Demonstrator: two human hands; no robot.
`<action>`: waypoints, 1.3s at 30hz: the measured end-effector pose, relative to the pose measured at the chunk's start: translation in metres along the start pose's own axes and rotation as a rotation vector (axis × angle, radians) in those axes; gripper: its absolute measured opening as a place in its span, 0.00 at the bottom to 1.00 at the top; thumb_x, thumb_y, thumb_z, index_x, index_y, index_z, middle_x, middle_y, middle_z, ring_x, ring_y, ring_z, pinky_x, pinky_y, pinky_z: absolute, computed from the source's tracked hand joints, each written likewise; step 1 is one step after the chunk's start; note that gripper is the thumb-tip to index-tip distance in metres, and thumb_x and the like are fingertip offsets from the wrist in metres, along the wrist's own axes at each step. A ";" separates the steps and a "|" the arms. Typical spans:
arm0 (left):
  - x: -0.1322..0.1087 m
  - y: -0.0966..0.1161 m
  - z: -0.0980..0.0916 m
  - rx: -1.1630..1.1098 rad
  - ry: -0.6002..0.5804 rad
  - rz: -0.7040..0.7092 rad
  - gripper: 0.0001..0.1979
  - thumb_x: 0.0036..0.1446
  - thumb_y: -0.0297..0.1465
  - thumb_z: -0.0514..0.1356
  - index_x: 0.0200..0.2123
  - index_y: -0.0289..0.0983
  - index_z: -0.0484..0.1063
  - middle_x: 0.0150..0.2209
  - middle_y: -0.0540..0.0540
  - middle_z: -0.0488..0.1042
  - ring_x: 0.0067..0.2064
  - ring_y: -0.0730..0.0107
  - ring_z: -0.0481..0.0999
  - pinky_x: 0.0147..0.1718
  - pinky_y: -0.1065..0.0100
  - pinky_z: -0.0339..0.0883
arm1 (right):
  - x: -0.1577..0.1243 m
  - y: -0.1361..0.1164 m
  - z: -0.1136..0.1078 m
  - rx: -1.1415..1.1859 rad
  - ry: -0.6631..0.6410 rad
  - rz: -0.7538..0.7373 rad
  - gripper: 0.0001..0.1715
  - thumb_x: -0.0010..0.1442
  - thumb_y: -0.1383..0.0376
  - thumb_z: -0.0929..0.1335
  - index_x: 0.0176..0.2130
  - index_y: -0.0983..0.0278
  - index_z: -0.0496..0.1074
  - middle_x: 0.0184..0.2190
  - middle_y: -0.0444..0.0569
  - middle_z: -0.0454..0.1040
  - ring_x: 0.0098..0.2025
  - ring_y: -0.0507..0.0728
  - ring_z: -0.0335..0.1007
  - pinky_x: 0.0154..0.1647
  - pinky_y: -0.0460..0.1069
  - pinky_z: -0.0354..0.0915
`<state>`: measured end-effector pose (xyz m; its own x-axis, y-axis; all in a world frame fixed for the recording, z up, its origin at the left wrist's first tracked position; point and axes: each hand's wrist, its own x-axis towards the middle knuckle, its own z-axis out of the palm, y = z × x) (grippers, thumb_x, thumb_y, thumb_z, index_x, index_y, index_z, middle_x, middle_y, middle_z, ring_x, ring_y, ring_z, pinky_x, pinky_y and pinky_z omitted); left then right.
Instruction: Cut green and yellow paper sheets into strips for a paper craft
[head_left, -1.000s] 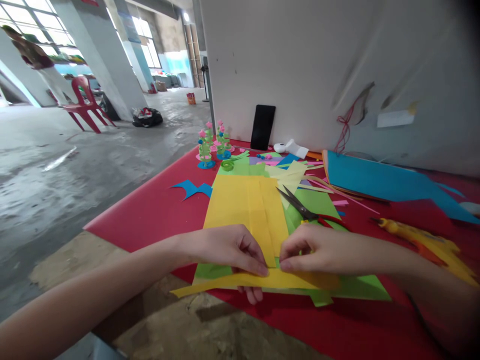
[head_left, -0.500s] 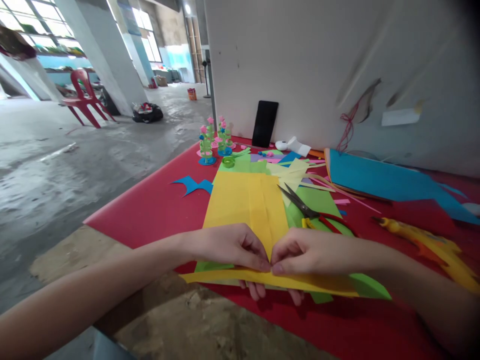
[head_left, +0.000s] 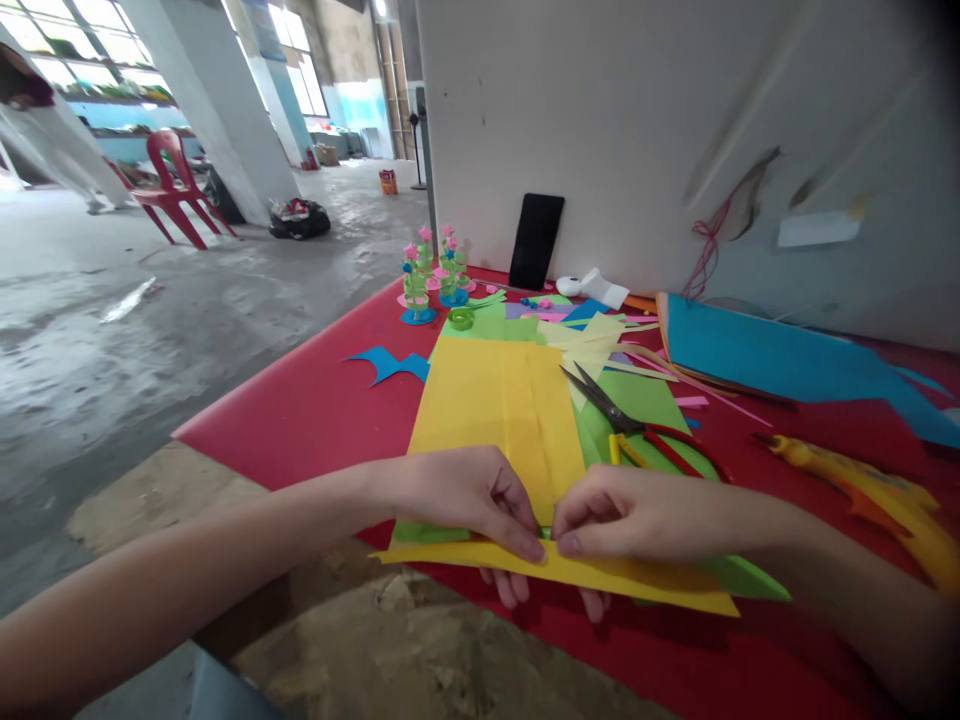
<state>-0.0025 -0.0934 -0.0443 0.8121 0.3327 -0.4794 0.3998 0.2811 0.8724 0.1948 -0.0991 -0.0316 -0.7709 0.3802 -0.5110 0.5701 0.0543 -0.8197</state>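
Both hands pinch a long yellow paper strip near the table's front edge. My left hand is closed, its thumb on top of the strip and some fingers curled below. Close beside it, my right hand grips the same strip between thumb and fingers. Beyond the hands lies a yellow paper sheet with lengthwise creases, on top of green paper. Scissors with red and yellow handles rest partly open on the green paper, past my right hand.
A yellow glue gun lies at right, near blue paper sheets. Small paper flower stands, a black phone and paper scraps sit at the back. Blue cut paper is at left. A person stands near a red chair.
The yellow strip has shifted slightly right, and my right hand has moved a little right, widening the gap between the hands. The view has shifted slightly. The background person shows more fully.
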 end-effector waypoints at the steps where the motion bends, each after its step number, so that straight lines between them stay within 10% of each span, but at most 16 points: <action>1: 0.000 0.000 0.000 0.038 0.020 0.007 0.06 0.47 0.32 0.60 0.27 0.35 0.75 0.23 0.50 0.77 0.26 0.74 0.75 0.32 0.74 0.66 | 0.001 0.000 0.000 -0.004 -0.003 0.002 0.13 0.55 0.61 0.61 0.27 0.66 0.67 0.18 0.39 0.54 0.19 0.46 0.44 0.21 0.43 0.50; 6: -0.002 0.002 0.001 0.203 0.112 0.029 0.06 0.46 0.33 0.61 0.26 0.36 0.75 0.25 0.50 0.77 0.26 0.76 0.74 0.29 0.76 0.65 | 0.008 0.002 0.001 0.033 -0.025 -0.014 0.16 0.52 0.56 0.64 0.29 0.67 0.70 0.19 0.40 0.58 0.21 0.46 0.48 0.20 0.43 0.47; 25: -0.004 0.001 -0.008 -0.149 -0.106 -0.033 0.05 0.49 0.29 0.60 0.28 0.32 0.73 0.23 0.47 0.77 0.23 0.72 0.76 0.25 0.72 0.69 | -0.002 0.003 0.002 0.257 0.052 0.028 0.14 0.50 0.60 0.66 0.27 0.68 0.75 0.15 0.44 0.69 0.15 0.46 0.49 0.19 0.44 0.48; 32: -0.008 0.003 -0.012 -0.082 -0.074 -0.029 0.05 0.49 0.29 0.59 0.26 0.33 0.73 0.24 0.47 0.77 0.25 0.71 0.76 0.26 0.72 0.68 | -0.023 0.018 -0.002 0.303 0.009 0.084 0.14 0.52 0.60 0.64 0.28 0.67 0.74 0.18 0.47 0.73 0.21 0.52 0.66 0.25 0.46 0.58; 39: -0.006 0.005 -0.001 0.156 0.143 0.004 0.05 0.45 0.30 0.61 0.22 0.34 0.73 0.21 0.50 0.76 0.24 0.75 0.74 0.27 0.75 0.64 | -0.007 0.008 -0.003 -0.071 0.127 0.067 0.16 0.52 0.56 0.64 0.34 0.64 0.73 0.28 0.45 0.70 0.29 0.51 0.61 0.25 0.44 0.55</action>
<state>-0.0058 -0.0929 -0.0376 0.7495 0.4611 -0.4749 0.4666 0.1409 0.8732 0.2056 -0.0986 -0.0343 -0.6908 0.4989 -0.5234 0.6412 0.0880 -0.7623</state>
